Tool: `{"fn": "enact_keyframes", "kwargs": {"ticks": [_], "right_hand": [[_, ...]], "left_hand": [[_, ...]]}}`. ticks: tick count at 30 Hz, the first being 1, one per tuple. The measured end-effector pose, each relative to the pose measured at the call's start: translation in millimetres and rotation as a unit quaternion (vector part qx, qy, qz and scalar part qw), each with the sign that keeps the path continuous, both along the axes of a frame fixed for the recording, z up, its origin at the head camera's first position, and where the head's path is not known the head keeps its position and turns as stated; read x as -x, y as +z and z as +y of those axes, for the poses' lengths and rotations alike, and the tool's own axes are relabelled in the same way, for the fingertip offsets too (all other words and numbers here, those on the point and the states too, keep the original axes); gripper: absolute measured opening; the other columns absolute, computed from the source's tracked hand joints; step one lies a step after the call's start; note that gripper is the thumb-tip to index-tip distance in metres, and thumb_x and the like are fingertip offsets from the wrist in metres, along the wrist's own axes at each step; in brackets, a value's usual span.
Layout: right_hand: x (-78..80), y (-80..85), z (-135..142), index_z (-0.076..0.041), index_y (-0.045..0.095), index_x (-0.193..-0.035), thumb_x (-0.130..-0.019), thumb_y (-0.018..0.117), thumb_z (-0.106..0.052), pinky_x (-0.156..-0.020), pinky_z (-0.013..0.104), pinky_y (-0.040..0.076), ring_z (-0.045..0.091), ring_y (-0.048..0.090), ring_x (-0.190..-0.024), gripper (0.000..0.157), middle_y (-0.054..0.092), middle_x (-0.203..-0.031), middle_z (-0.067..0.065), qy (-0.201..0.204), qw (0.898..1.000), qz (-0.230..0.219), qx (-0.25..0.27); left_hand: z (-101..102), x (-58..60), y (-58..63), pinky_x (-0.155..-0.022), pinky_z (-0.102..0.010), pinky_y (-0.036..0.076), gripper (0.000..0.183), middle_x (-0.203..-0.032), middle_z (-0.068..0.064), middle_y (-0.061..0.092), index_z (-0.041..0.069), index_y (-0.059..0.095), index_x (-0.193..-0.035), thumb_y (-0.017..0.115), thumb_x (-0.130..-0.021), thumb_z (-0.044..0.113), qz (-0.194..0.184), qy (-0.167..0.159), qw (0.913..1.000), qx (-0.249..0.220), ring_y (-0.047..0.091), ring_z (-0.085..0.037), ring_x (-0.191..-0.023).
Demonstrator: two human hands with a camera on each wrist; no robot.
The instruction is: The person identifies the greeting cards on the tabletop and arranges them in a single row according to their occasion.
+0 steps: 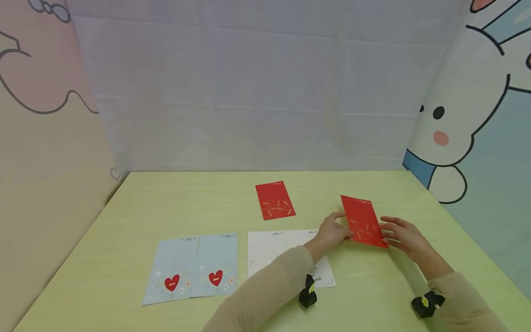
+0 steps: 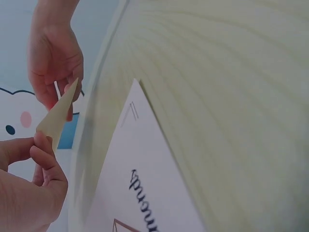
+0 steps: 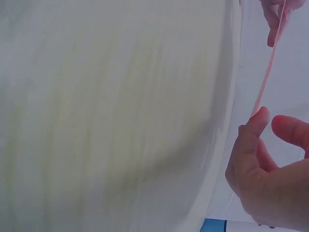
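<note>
A red card (image 1: 362, 220) with pale gold print is held up off the table, tilted, between both hands. My left hand (image 1: 335, 233) pinches its lower left edge between thumb and fingers; in the left wrist view the card's back (image 2: 57, 118) looks pale beige. On the opposite edge, my right hand (image 1: 404, 237) grips with its fingertips. In the right wrist view the card (image 3: 268, 72) shows edge-on, with one finger of the right hand (image 3: 270, 179) apart from it. A second red card (image 1: 275, 201) lies flat farther back.
Light blue cards (image 1: 215, 258) with red hearts lie edge to edge at front left. White cards (image 1: 265, 246) lie centrally, partly hidden under my left forearm. Around the yellowish table (image 1: 199, 198) stand a white cloth backdrop (image 1: 265, 92) and cartoon-printed side panels (image 1: 489, 152).
</note>
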State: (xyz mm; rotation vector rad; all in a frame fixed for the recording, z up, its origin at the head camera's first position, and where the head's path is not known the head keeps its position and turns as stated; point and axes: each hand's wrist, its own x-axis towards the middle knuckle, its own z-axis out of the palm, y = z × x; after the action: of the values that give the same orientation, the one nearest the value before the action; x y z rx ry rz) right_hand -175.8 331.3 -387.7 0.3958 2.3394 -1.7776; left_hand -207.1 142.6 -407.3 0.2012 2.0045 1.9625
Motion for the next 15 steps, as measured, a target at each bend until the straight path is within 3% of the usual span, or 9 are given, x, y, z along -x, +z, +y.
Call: {"fn": "enact_keyframes", "kwargs": {"ticks": [6, 10, 15], "right_hand": [[-3.2, -2.2, -0.7, 0.01, 0.027, -0.131, -0.091, 0.047, -0.024, -0.072, 0.027, 0.048, 0.015, 0.051, -0.082, 0.056, 0.043, -0.115, 0.022, 0.02, 0.997, 0.029, -0.07], [-0.8, -8.8, 5.2, 0.01, 0.033, -0.128, -0.088, 0.053, -0.024, -0.071, 0.027, 0.049, 0.014, 0.053, -0.082, 0.056, 0.051, -0.104, 0.012, 0.033, 0.996, 0.043, -0.075], [-2.4, -14.1, 9.2, 0.008, 0.037, -0.126, -0.088, 0.054, -0.027, -0.073, 0.031, 0.049, 0.019, 0.054, -0.086, 0.055, 0.051, -0.105, 0.014, 0.055, 0.993, 0.052, -0.085]], "left_hand": [[-11.1, -9.2, 3.0, -0.055, -0.027, 0.047, 0.057, -0.066, -0.004, 0.059, 0.011, 0.043, -0.126, 0.063, -0.075, -0.007, 0.004, -0.01, 0.9998, -0.018, 0.056, -0.014, -0.053], [-16.2, -15.2, 4.4, -0.052, -0.027, 0.048, 0.058, -0.07, -0.003, 0.058, 0.011, 0.043, -0.126, 0.063, -0.075, -0.007, 0.003, -0.013, 0.9996, -0.026, 0.057, -0.016, -0.053], [-20.1, -25.2, 5.7, -0.05, -0.027, 0.049, 0.059, -0.072, -0.004, 0.056, 0.011, 0.042, -0.126, 0.063, -0.075, -0.009, -0.01, -0.015, 0.9993, -0.033, 0.059, -0.019, -0.053]]}}
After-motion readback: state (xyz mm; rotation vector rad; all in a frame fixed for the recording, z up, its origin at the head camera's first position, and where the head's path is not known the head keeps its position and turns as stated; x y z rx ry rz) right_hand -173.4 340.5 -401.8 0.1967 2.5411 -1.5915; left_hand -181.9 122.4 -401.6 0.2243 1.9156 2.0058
